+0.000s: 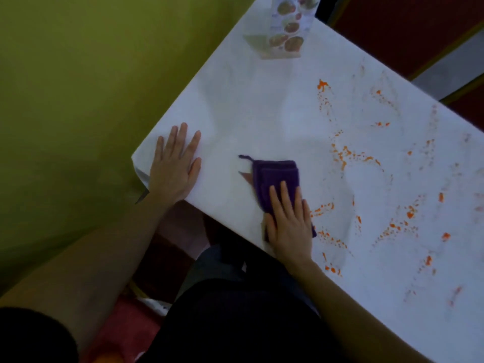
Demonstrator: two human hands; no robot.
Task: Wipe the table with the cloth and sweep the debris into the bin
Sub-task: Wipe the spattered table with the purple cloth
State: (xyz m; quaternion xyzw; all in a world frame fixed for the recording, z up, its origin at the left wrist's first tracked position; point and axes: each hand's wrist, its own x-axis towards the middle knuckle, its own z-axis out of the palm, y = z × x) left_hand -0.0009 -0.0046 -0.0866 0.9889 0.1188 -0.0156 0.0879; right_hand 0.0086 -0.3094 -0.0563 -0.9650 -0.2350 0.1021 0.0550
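A folded purple cloth [275, 176] lies on the white table [262, 113] near its front edge. My right hand [289, 221] lies flat on the cloth's near part, fingers together, pressing it down. My left hand [175, 163] rests palm down with fingers spread on the table's left corner, holding nothing. Orange smears and crumbs [348, 155] are scattered in curved streaks over the right half of the table, just right of the cloth. The left part of the table looks clean. No bin is visible.
A standing menu card [288, 27] with food pictures stands at the table's far edge. A yellow-green wall [78, 87] runs along the left. Dark red seating [406, 30] lies beyond the table. My dark-clothed legs are below the front edge.
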